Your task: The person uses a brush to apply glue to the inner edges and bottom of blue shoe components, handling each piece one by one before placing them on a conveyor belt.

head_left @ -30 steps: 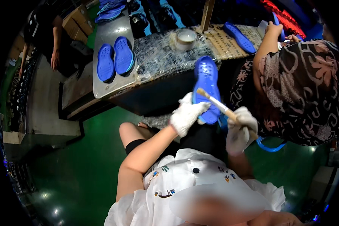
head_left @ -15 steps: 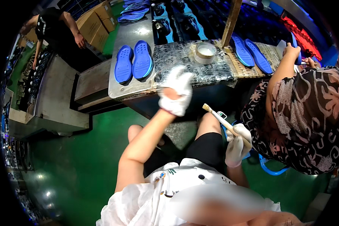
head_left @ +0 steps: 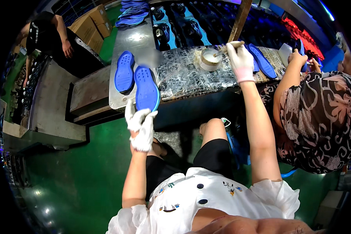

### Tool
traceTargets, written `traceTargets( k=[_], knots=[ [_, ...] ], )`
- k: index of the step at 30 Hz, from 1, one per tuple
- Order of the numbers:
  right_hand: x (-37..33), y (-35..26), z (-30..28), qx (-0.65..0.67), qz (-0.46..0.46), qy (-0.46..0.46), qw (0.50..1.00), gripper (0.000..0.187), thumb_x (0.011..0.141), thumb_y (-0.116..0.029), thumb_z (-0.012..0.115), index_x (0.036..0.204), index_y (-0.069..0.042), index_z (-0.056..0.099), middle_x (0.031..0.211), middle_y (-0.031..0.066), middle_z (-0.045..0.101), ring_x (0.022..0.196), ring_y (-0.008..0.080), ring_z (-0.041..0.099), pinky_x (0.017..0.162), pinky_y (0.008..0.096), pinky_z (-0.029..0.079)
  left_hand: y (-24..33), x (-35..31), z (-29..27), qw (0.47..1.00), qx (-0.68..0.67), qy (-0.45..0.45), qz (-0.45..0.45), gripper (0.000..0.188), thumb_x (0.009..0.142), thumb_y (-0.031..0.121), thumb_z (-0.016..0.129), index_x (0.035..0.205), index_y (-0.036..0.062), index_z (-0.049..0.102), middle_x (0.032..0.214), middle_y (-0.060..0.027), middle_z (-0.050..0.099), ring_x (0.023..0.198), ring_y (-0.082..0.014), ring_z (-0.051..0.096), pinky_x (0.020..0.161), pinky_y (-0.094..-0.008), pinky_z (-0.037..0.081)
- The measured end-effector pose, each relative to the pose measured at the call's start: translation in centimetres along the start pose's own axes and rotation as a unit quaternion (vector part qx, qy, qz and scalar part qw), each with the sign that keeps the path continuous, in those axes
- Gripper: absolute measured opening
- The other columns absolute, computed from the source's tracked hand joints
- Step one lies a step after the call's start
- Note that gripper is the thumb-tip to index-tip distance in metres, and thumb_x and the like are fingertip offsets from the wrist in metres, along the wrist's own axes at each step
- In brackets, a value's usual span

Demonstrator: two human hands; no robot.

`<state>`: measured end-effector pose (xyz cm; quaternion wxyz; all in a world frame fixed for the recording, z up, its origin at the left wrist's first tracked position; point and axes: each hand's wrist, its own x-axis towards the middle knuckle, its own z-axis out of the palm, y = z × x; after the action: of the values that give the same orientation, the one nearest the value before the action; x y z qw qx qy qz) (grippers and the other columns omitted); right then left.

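Observation:
My left hand (head_left: 140,126), in a white glove, is closed on the near end of a blue shoe sole (head_left: 147,89), drawn slightly over the bench's front edge. A second blue sole (head_left: 124,72) lies beside it on the metal tabletop. My right hand (head_left: 240,60), also gloved, is closed around a brush (head_left: 222,51) whose far end reaches into a round tub (head_left: 210,59) of white liquid. The bristles are hidden there. Just behind my right hand lie more blue soles (head_left: 263,62).
A wooden post (head_left: 240,19) rises beside the tub. Dark and light-blue shoe parts (head_left: 191,29) line the far side, near a stack of blue soles (head_left: 132,13). A co-worker in a patterned top (head_left: 316,121) sits close on my right; another person (head_left: 46,35) stands far left.
My left hand has moved left and taken hold of the right-hand sole of the pair, pulling it toward me. My right hand has carried the brush from beside my knee up to the tub.

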<state>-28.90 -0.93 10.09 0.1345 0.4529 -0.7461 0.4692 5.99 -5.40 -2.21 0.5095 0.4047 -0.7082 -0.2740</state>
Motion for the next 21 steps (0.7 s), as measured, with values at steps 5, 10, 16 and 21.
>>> traceTargets(
  k=[5, 10, 16, 21],
  knots=[
    [1.8, 1.7, 3.0, -0.091, 0.004, -0.059, 0.994, 0.038, 0.088, -0.042, 0.055, 0.09, -0.005, 0.064, 0.078, 0.0227, 0.065, 0.079, 0.0405, 0.063, 0.071, 0.048, 0.05, 5.2, -0.9, -2.1, 0.881, -0.335, 0.094, -0.322, 0.026, 0.093, 0.019, 0.061, 0.115, 0.0042, 0.058, 0.112, -0.0072, 0.062, 0.092, -0.0146, 0.061, 0.07, -0.0283, 0.054],
    [2.0, -0.2, 2.2, -0.09, -0.016, -0.032, 0.995, 0.033, 0.088, -0.039, 0.056, 0.089, -0.008, 0.065, 0.078, 0.0196, 0.065, 0.077, 0.038, 0.064, 0.068, 0.0456, 0.051, 2.8, 1.8, -3.0, 0.758, -0.469, 0.035, -0.452, 0.028, 0.094, 0.029, 0.061, 0.109, 0.0051, 0.061, 0.091, -0.0044, 0.068, 0.067, -0.0145, 0.066, 0.051, -0.0296, 0.054],
    [-0.9, 0.1, 1.2, -0.055, -0.12, 0.032, 0.991, 0.018, 0.087, -0.029, 0.064, 0.091, -0.012, 0.067, 0.076, 0.0126, 0.065, 0.074, 0.0313, 0.064, 0.066, 0.0382, 0.05, 1.7, 2.2, -1.3, 0.771, -0.469, -0.018, -0.43, 0.026, 0.085, 0.011, 0.068, 0.109, 0.0044, 0.06, 0.092, -0.0037, 0.068, 0.076, -0.0129, 0.066, 0.063, -0.0257, 0.054],
    [-8.1, -2.5, -1.0, 0.172, -0.057, 0.123, 0.976, 0.009, 0.088, -0.005, 0.062, 0.087, 0.003, 0.063, 0.079, 0.0064, 0.066, 0.066, 0.0128, 0.061, 0.062, 0.026, 0.049, 5.5, 1.5, 0.2, 0.89, -0.371, 0.075, -0.256, 0.045, 0.081, 0.001, 0.068, 0.123, 0.0025, 0.051, 0.111, -0.0073, 0.062, 0.097, -0.0165, 0.061, 0.086, -0.0313, 0.05]
  ],
)
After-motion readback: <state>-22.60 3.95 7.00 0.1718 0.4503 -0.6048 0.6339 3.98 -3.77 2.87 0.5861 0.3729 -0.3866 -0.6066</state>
